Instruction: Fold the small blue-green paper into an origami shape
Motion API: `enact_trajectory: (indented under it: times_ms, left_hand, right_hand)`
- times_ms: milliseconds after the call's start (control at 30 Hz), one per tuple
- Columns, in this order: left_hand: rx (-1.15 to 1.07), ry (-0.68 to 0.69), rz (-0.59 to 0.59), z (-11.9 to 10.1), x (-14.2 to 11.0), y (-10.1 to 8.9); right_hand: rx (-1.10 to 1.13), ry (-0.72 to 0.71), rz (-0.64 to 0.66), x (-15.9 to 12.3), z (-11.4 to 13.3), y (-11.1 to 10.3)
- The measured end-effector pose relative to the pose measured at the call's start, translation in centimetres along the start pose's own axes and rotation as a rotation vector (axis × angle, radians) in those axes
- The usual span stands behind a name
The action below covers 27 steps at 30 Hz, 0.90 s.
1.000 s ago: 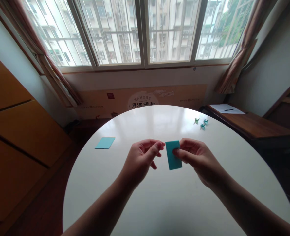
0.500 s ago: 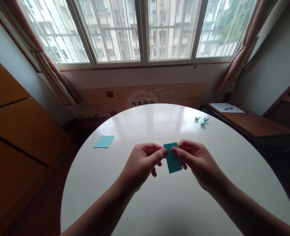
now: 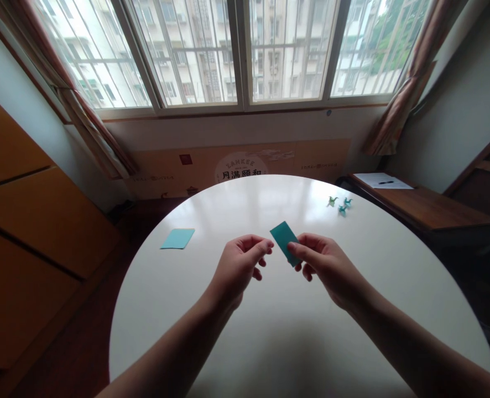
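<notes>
A folded teal paper rectangle (image 3: 283, 236) is pinched at its lower right between the thumb and fingers of my right hand (image 3: 326, 262). It tilts to the left above the table. My left hand (image 3: 240, 266) is just left of the paper and apart from it, its thumb and forefinger pressed together with nothing visible between them. On the table to the left lies a flat light-blue stack of square paper (image 3: 177, 239). Several small folded paper cranes (image 3: 343, 210) in green and blue stand at the far right.
Both hands are over a round white table (image 3: 265, 342). A wooden side table (image 3: 444, 213) at the right bears a white paper sheet (image 3: 373, 181) and a dark pen (image 3: 386, 182). Wooden cabinets (image 3: 25, 237) line the left, and a barred window is ahead.
My left hand has let go of the paper and drawn slightly left. The paper has turned anticlockwise in my right hand, its top now pointing up and left.
</notes>
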<state>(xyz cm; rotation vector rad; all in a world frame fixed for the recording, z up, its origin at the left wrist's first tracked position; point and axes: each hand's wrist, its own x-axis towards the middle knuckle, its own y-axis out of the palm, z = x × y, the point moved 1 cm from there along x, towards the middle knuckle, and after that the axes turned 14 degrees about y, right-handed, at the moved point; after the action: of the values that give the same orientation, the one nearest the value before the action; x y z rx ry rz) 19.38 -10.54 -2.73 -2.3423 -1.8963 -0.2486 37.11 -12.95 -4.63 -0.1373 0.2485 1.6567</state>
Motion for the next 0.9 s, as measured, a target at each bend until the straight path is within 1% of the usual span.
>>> enact_trajectory:
  times_ms: [67,100,167,200,267,333,367,433,500,600,667,767,900]
  left_hand:
    - [0.032,-0.004,0.008,0.3,0.3,-0.1]
    - [0.037,0.0,0.004,0.4,0.4,-0.2]
    - [0.029,0.007,0.007,0.7,0.6,-0.3]
    - [0.028,0.007,0.032,0.9,0.7,-0.4]
    - [0.049,0.006,0.117,1.1,0.8,-0.5]
    - [0.093,0.031,0.187,1.1,0.8,-0.5]
    - [0.114,0.057,0.197,1.1,0.8,-0.4]
    - [0.128,0.107,0.166,0.8,0.6,-0.3]
    - [0.098,0.124,0.082,0.6,0.5,-0.3]
    - [0.013,0.099,-0.063,0.4,0.3,-0.3]
    - [-0.016,0.084,-0.111,0.4,0.3,-0.3]
    - [-0.005,0.07,-0.092,0.6,0.4,-0.3]
    - [0.035,0.009,0.031,0.8,0.5,-0.3]
  right_hand:
    - [0.048,0.035,-0.027,0.4,0.1,-0.6]
    - [0.044,0.056,-0.018,0.6,0.2,-0.8]
    - [-0.024,0.105,0.052,0.8,0.4,-1.1]
    - [-0.075,0.128,0.099,0.8,0.4,-1.2]
    - [-0.167,0.163,0.182,0.8,0.4,-1.3]
    - [-0.201,0.169,0.215,0.7,0.4,-1.3]
    - [-0.198,0.163,0.217,0.7,0.4,-1.3]
    - [-0.159,0.137,0.184,0.7,0.5,-1.3]
    - [-0.107,0.103,0.124,0.8,0.5,-1.4]
    - [-0.063,0.067,0.07,0.9,0.5,-1.6]
    - [-0.065,0.041,0.062,1.0,0.5,-1.7]
    - [-0.064,-0.011,0.032,1.1,0.5,-1.7]
    - [-0.134,-0.053,0.002,1.2,0.5,-1.8]
